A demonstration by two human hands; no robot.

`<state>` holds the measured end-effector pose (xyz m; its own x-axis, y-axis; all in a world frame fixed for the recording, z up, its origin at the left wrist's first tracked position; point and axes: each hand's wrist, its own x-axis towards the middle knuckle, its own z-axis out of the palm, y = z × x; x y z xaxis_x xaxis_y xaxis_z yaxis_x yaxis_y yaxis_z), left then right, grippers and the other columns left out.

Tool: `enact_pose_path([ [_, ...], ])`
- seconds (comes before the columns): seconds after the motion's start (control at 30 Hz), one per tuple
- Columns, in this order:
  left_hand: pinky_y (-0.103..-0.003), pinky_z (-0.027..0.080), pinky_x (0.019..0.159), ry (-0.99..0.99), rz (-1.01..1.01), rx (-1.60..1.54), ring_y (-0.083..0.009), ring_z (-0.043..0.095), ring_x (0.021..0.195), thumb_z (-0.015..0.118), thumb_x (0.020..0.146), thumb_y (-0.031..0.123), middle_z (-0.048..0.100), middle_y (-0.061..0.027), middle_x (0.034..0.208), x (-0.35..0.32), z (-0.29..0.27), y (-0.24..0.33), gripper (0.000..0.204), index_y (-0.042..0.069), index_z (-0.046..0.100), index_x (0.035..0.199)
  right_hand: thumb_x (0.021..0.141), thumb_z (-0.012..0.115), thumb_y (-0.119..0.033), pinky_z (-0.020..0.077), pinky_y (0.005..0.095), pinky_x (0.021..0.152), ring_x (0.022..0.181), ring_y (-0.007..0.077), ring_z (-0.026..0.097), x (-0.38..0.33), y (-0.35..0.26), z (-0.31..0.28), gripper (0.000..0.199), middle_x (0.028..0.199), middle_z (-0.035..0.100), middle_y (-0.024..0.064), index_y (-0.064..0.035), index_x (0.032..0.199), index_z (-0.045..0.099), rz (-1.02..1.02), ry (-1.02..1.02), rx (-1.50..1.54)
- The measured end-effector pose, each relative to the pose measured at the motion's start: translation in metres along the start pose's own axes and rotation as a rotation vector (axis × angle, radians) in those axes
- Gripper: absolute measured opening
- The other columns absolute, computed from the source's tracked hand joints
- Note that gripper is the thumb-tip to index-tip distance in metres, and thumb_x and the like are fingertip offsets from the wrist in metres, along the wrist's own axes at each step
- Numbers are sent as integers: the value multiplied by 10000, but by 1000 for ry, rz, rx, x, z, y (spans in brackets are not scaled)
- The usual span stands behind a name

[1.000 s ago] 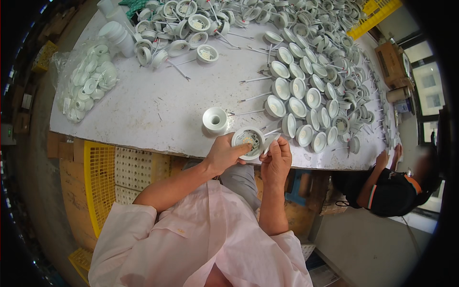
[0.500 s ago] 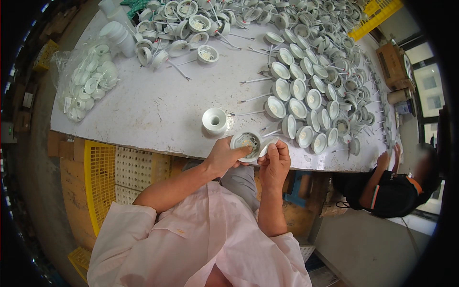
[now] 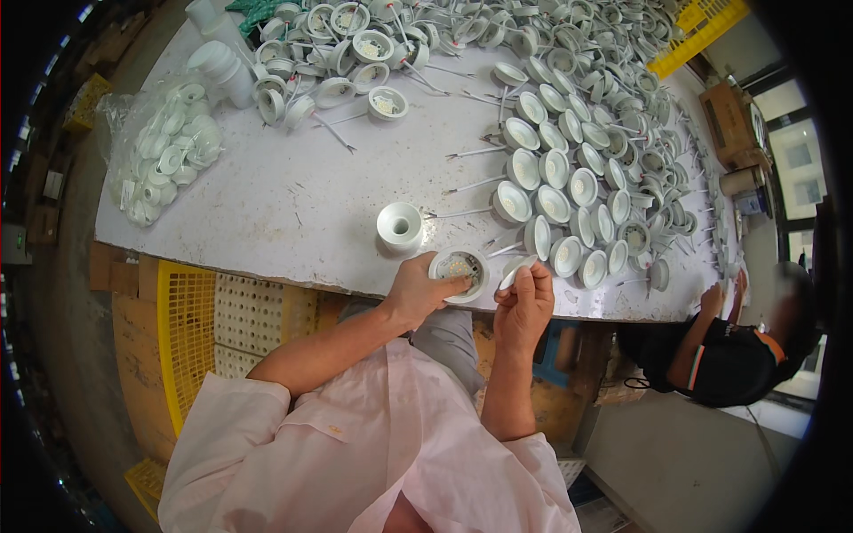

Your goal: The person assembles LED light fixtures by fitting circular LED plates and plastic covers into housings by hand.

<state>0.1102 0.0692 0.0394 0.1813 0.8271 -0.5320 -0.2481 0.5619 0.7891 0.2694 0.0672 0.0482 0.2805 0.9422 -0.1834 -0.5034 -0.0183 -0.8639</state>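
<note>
My left hand grips a round white lamp housing at the table's front edge, its thumb over the rim. Inside the housing shows a board with small yellowish dots. Just to the right, my right hand pinches a thin white disc, tilted and apart from the housing; it looks like a lamp cover. A white spool-shaped piece with a hole in its top stands on the table beyond my left hand. Close by on the right lie rows of white lamps with cable tails.
More lamps are heaped along the back of the table. A clear bag of white rings and stacked white cups stand at left. A yellow crate is below the edge. Another person sits at right.
My right hand has moved a little right with the white disc, widening the gap to the housing. The housing's inside now shows more fully. My left hand stays nearly in place.
</note>
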Motion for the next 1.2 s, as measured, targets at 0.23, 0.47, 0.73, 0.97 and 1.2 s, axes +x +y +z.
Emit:
enact_pose_path([
  [0.23, -204, 389, 476, -16, 105, -73, -54, 500, 596, 624, 829, 173, 606, -31, 814, -6, 2, 9, 295, -49, 598, 1022, 871, 607, 24, 475, 210, 575, 673, 64, 565, -7, -5, 13, 195, 824, 627, 47, 15, 1066, 597, -219, -78, -429],
  [0.47, -230, 359, 483, -43, 215, 65, -54, 453, 569, 570, 821, 197, 550, -28, 706, -9, -8, 3, 322, -65, 574, 1007, 787, 645, 71, 459, 250, 578, 633, 129, 546, -5, 5, 18, 227, 758, 588, 66, 2, 1003, 667, -549, -209, -902],
  [0.73, -271, 479, 758, -56, 317, 102, -124, 578, 855, 594, 815, 149, 635, -98, 947, -9, -9, -6, 358, -78, 562, 1089, 758, 653, 85, 445, 255, 577, 693, 161, 524, -1, 16, 21, 272, 759, 557, 54, -40, 997, 689, -615, -208, -875],
  [0.97, -282, 483, 801, 10, 295, 256, -135, 594, 888, 588, 817, 145, 654, -111, 968, -11, -8, 2, 336, -70, 583, 1075, 759, 655, 76, 422, 255, 628, 703, 144, 480, 2, 27, 22, 327, 772, 524, 31, -54, 1057, 689, -603, -207, -889],
  [1.2, -281, 486, 788, 43, 230, 208, -132, 598, 879, 576, 823, 134, 660, -107, 964, -11, -9, 6, 323, -67, 591, 1075, 820, 636, 45, 406, 201, 677, 747, 86, 487, 7, 27, 12, 275, 838, 532, 16, -13, 1087, 670, -129, -162, -504],
])
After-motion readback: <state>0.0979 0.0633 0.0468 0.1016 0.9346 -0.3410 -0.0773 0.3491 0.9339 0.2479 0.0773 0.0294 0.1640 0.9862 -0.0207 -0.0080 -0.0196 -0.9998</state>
